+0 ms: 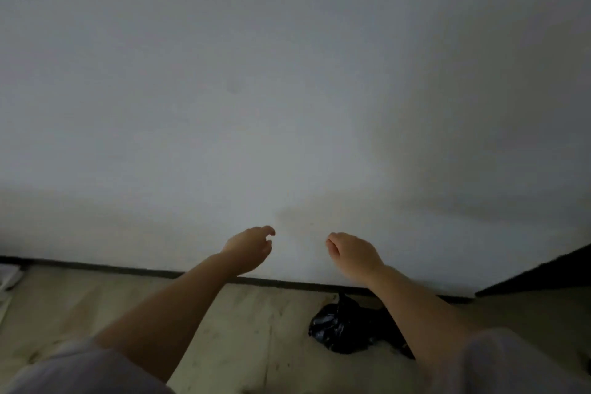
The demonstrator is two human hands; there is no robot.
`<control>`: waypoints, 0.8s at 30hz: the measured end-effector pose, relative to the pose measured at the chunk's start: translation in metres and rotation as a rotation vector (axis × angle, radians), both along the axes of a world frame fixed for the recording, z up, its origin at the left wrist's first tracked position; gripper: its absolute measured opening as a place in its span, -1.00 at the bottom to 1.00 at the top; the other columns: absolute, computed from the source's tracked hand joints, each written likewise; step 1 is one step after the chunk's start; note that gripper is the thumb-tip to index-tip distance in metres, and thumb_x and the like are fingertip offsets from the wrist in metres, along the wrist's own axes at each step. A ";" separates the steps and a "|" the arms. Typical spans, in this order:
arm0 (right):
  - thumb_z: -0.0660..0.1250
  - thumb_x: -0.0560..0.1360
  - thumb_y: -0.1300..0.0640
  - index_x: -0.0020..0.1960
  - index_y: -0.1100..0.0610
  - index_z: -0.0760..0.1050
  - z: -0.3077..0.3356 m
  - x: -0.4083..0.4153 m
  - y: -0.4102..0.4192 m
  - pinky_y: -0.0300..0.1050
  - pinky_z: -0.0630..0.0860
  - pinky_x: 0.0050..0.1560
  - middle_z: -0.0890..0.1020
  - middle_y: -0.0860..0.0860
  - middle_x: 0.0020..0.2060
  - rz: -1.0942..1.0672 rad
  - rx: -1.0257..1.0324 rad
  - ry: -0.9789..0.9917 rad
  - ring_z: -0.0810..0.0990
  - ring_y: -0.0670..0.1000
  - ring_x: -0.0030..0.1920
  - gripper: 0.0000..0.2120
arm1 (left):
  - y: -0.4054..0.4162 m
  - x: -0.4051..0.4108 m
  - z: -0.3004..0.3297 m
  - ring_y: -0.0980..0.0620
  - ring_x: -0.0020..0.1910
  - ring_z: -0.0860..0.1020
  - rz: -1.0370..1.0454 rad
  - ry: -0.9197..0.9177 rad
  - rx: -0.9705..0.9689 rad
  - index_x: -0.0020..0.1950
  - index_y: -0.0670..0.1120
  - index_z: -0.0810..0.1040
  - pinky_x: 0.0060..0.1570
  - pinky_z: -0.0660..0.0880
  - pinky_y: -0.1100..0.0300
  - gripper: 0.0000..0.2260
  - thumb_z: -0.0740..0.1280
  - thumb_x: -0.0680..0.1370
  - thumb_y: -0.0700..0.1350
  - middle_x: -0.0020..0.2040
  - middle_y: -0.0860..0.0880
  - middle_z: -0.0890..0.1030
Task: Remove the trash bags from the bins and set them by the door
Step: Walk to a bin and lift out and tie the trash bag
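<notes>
Reaching out ahead of the body, both bare arms stretch toward a plain pale wall, and neither hand holds anything. The left hand hangs loosely half-open, fingers curled with the thumb and forefinger tips a little apart — nothing between them and nothing touched. The right hand is likewise relaxed, its fingers bent inward into a loose curl, empty, clear of the wall as far as the view shows. The two hands are near each other, level, with a gap between them.

A black trash bag sits on the light floor, close to the dark skirting at the foot of the wall. It is a crumpled lump with its gathered neck pointing up and toward the wall — its long axis roughly upright. It lies well below the hands, under and just left of the right forearm, which hides its right side. A dark edge shows at the right.
</notes>
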State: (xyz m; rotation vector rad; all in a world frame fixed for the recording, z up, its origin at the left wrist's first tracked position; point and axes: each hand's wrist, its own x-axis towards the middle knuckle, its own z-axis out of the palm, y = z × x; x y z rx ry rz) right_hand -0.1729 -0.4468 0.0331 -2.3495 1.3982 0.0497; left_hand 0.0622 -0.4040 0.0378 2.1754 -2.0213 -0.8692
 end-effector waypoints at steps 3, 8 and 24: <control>-0.02 0.64 0.06 -0.02 0.18 0.45 -0.003 0.026 -0.009 -0.14 0.33 -0.24 0.46 0.02 -0.21 0.149 0.028 -0.026 0.45 0.04 -0.25 -0.69 | 0.030 0.017 0.001 -0.04 0.17 0.53 0.178 0.008 0.000 0.38 -0.02 0.37 0.18 0.48 0.09 -0.68 0.10 0.62 -0.09 0.29 -0.08 0.52; -0.03 0.63 0.02 -0.03 0.13 0.40 -0.009 0.093 0.006 -0.08 0.40 -0.19 0.52 0.05 -0.13 0.397 0.071 0.013 0.52 0.09 -0.16 -0.71 | 0.109 0.050 -0.002 -0.06 0.17 0.54 0.433 0.002 0.006 0.36 -0.03 0.39 0.13 0.46 0.09 -0.67 0.11 0.61 -0.09 0.25 -0.08 0.55; 0.03 0.62 -0.01 0.23 0.08 0.37 -0.011 0.288 0.210 -0.04 0.44 0.03 0.52 0.09 0.20 0.954 0.103 0.028 0.53 0.18 0.12 -0.71 | 0.385 0.136 -0.009 -0.07 0.08 0.58 1.013 0.034 0.076 0.34 -0.02 0.41 0.05 0.52 0.11 -0.69 0.10 0.62 -0.06 0.17 -0.08 0.59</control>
